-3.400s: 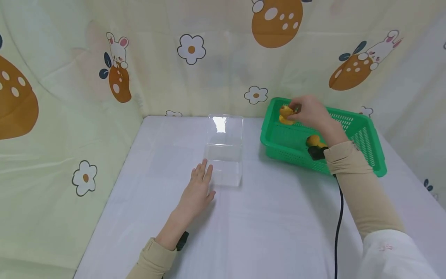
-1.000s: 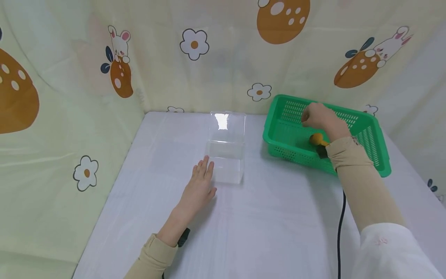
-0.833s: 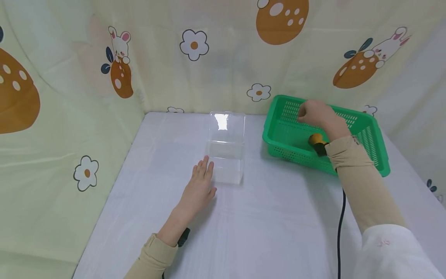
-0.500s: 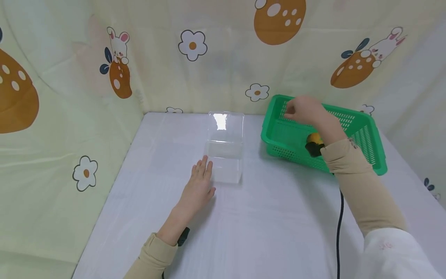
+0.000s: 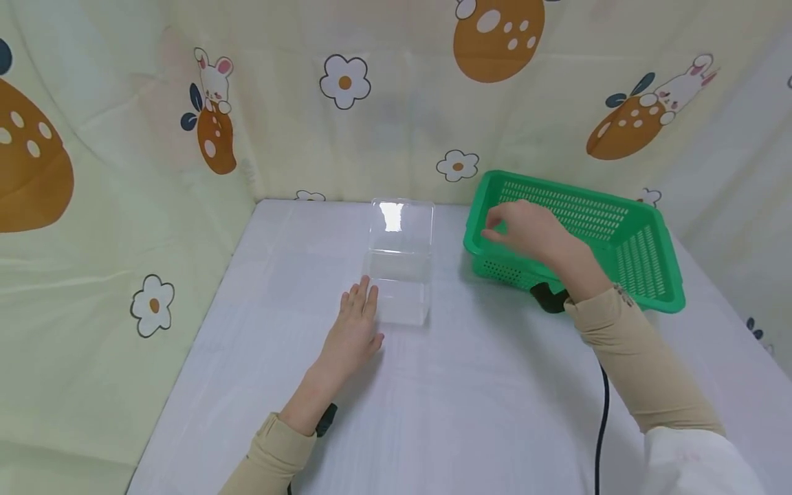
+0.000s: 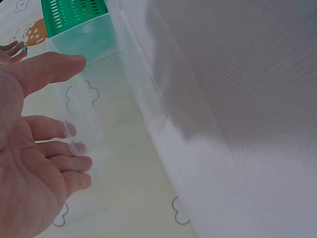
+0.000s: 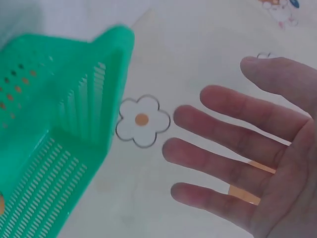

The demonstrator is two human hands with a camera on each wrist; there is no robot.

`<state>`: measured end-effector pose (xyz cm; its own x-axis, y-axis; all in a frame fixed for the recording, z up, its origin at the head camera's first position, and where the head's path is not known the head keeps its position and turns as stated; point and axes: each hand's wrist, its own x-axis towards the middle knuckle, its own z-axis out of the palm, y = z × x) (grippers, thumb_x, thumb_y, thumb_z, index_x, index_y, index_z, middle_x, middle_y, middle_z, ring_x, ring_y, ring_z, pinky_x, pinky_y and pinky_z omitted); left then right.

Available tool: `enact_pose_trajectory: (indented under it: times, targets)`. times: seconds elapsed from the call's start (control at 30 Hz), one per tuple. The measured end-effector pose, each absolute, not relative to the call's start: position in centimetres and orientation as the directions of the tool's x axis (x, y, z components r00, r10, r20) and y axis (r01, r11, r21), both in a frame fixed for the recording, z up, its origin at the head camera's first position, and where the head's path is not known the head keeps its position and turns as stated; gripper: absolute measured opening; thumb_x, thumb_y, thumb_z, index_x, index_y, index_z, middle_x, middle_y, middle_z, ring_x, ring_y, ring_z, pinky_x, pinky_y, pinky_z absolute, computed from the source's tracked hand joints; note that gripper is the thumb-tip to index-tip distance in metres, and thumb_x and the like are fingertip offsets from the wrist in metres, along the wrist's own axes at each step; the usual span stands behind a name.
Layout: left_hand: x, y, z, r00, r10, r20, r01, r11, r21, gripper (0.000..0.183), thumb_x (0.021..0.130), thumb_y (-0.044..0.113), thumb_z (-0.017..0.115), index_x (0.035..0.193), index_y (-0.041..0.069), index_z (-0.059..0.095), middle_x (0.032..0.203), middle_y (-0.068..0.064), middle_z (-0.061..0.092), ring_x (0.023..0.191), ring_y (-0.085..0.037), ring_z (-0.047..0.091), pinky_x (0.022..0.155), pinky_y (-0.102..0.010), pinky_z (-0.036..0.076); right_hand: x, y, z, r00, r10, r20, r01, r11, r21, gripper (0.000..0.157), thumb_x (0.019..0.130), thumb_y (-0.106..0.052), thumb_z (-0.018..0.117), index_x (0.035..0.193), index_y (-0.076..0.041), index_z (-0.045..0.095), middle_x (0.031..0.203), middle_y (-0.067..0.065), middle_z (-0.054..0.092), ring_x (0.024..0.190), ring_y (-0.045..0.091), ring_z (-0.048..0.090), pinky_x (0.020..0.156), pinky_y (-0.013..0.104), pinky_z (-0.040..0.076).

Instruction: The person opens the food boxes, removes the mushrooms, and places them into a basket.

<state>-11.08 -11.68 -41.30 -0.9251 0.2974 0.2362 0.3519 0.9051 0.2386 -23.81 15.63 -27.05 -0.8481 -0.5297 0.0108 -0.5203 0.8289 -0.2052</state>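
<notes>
My left hand [image 5: 349, 337] lies with straight fingers against the left side of a clear plastic box [image 5: 402, 302], whose hinged lid [image 5: 402, 223] stands open behind it. In the left wrist view, the fingertips [image 6: 77, 148] touch the box wall. My right hand [image 5: 526, 230] hovers over the left front part of a green basket [image 5: 643, 275]. Its fingers are spread and hold nothing, as the right wrist view shows. A sliver of something orange [image 7: 1, 204] shows inside the basket there. In the head view, the hand and forearm cover part of the basket's inside.
A white cloth [image 5: 458, 399] covers the table. Patterned curtains [image 5: 396, 124] close off the back and left. From a dark device [image 5: 549, 298] at the right wrist, a black cable [image 5: 601, 426] runs down to the front.
My right hand held a yellow toy duck in the basket's left back corner, then moved right. It has since come left and forward with fingers spread. The left hand has stayed by the box.
</notes>
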Motion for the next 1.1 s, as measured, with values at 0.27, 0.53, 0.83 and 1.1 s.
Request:
enact_pose_trajectory:
  times: [0.27, 0.53, 0.83, 1.1]
  targets:
    - [-11.5, -11.4, -41.6, -0.932, 0.290, 0.216, 0.331, 0.926, 0.183, 0.084, 0.079, 0.022, 0.074, 0.139, -0.011, 0.027, 0.147, -0.028, 0.017, 0.134, -0.042, 0.017, 0.109, -0.050, 0.009, -21.7, 16.0, -30.4, -0.821, -0.547, 0.167, -0.571, 0.790, -0.221, 0.030, 0.088, -0.015, 0.062, 0.110, 0.005, 0.060, 0.111, 0.021, 0.060, 0.107, 0.038, 0.052, 0.091, 0.052, 0.040]
    - [-11.6, -11.4, -41.9, -0.939, 0.267, 0.217, 0.304, 0.939, 0.160, 0.087, 0.078, 0.024, 0.075, 0.139, -0.012, 0.025, 0.147, -0.028, 0.016, 0.134, -0.042, 0.015, 0.109, -0.051, 0.008, -20.3, 15.8, -35.5, -0.763, -0.550, 0.339, -0.634, 0.739, -0.230, 0.049, 0.086, -0.016, 0.066, 0.125, 0.006, 0.047, 0.131, 0.026, 0.042, 0.120, 0.044, 0.038, 0.097, 0.060, 0.030]
    - [-12.0, -11.6, -41.9, -0.941, 0.262, 0.213, 0.295, 0.944, 0.144, 0.091, 0.077, 0.026, 0.075, 0.141, -0.011, 0.021, 0.148, -0.027, 0.013, 0.135, -0.042, 0.009, 0.109, -0.052, 0.005, -17.7, 15.2, -39.5, -0.818, -0.478, 0.319, -0.553, 0.807, -0.207, 0.065, 0.084, -0.028, 0.068, 0.133, 0.003, 0.038, 0.142, 0.024, 0.026, 0.128, 0.046, 0.023, 0.097, 0.068, 0.020]
    - [-12.6, -11.8, -42.2, -0.943, 0.254, 0.216, 0.282, 0.953, 0.110, 0.096, 0.077, 0.032, 0.075, 0.142, -0.010, 0.017, 0.149, -0.027, 0.006, 0.136, -0.041, 0.001, 0.109, -0.051, 0.003, -16.8, 14.9, -40.9, -0.838, -0.494, 0.233, -0.541, 0.809, -0.232, 0.074, 0.087, -0.038, 0.063, 0.138, 0.003, 0.029, 0.147, 0.025, 0.015, 0.133, 0.047, 0.008, 0.099, 0.069, 0.007]
